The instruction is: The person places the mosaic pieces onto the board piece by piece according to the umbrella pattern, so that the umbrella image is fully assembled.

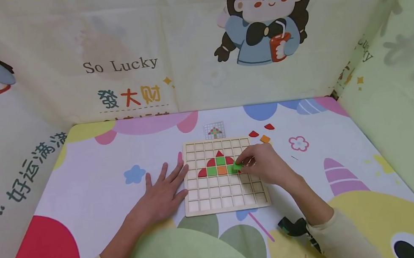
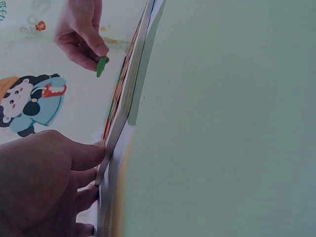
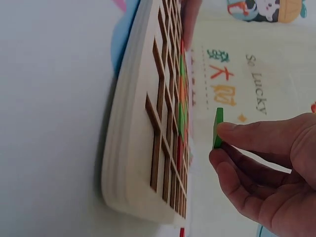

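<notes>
A wooden grid board lies on the table, with red, green and orange pieces set in its upper cells. Among them are a red triangle, an orange square and rounded red pieces at the sides. The left hand rests beside the board with spread fingers, its thumb and fingertips touching the left edge. Above the right part of the pattern, the right hand pinches a green tile between thumb and fingers. In the right wrist view that tile is apart from the board, standing on edge.
Behind the board lies a small pattern card showing a similar figure. Two loose red pieces and an orange square piece lie at the board's far right. Printed cloth walls enclose the table's back and sides.
</notes>
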`<state>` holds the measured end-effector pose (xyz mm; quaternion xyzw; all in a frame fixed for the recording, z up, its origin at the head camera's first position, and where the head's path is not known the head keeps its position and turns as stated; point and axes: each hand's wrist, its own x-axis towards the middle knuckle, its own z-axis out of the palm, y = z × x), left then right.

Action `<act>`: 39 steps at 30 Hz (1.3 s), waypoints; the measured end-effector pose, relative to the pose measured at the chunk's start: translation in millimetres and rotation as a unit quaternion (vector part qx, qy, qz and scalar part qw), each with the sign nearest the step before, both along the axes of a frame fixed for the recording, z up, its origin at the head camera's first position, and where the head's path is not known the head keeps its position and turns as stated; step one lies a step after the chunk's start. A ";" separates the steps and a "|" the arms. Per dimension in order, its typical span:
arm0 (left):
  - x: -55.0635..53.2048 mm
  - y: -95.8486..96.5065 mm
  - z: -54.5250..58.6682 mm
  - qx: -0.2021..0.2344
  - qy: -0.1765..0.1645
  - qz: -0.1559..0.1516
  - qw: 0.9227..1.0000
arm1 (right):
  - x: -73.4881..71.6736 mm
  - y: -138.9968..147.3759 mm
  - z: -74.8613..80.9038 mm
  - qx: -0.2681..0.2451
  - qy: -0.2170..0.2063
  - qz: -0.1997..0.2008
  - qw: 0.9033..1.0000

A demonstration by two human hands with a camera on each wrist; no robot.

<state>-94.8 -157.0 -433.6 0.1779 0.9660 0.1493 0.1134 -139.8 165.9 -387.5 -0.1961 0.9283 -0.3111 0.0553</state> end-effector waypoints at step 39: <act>-3.3 -0.3 0.3 -0.001 0.007 -0.006 1.000 | 14.4 -40.3 -18.4 0.048 0.004 0.061 0.997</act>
